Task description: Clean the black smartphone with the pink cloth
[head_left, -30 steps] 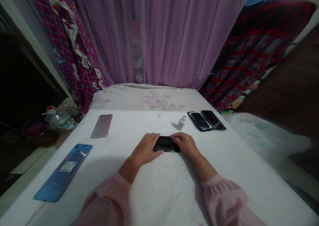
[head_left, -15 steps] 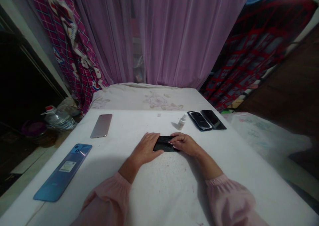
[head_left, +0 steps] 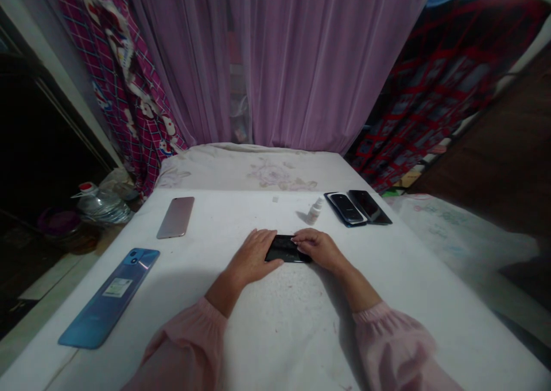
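Observation:
A black smartphone [head_left: 282, 250] lies flat on the white-covered table, its glossy dark side up. My left hand [head_left: 253, 257] grips its left end, with the fingers along the far edge and the thumb at the near edge. Over the right part of the phone, my right hand [head_left: 317, 247] has its fingertips pinched together against the surface. A tiny white bit shows at those fingertips, too small to name. Just beyond my right hand a small spray bottle [head_left: 314, 212] stands upright.
At the left lie a blue phone [head_left: 109, 302] with a label and a rose-gold phone [head_left: 176, 217]. Several dark phones [head_left: 370, 206] rest at the back right. A small whitish square [head_left: 275, 199] lies near the back. Purple curtains [head_left: 301, 64] hang behind the table [head_left: 275, 333].
My right fingertips have shifted slightly over the phone, toward its far edge. My left hand and the phone stay in place.

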`<action>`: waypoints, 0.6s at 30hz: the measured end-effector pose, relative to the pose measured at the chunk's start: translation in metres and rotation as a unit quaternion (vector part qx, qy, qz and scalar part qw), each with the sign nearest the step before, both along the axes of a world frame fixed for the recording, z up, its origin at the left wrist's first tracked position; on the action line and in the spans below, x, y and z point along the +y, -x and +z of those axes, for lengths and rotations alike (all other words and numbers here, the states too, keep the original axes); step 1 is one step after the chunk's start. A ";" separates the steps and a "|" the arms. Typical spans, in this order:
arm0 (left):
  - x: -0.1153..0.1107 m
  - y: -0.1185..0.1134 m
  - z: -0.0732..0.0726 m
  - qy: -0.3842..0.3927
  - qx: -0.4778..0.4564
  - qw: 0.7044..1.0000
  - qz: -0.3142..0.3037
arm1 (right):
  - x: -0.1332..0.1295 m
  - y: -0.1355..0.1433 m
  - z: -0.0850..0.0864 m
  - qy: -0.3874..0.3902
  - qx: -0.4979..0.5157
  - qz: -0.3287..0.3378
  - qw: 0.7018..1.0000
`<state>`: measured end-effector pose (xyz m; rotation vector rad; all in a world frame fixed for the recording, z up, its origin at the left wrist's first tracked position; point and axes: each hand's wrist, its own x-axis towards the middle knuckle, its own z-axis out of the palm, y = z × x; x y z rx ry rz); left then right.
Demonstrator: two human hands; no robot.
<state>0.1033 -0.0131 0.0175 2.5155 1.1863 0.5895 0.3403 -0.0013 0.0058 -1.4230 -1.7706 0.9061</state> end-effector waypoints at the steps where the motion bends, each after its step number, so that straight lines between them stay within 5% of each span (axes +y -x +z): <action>1: 0.000 0.000 0.000 0.000 -0.001 1.000 0.000 | -0.001 -0.002 0.001 0.013 0.020 0.027 0.999; 6: 0.001 0.001 -0.002 0.001 -0.008 1.000 -0.002 | -0.004 -0.008 0.004 0.065 0.060 0.080 0.993; 18: 0.000 -0.001 0.001 -0.011 -0.002 1.000 -0.003 | 0.002 0.010 -0.002 -0.013 -0.100 -0.079 0.992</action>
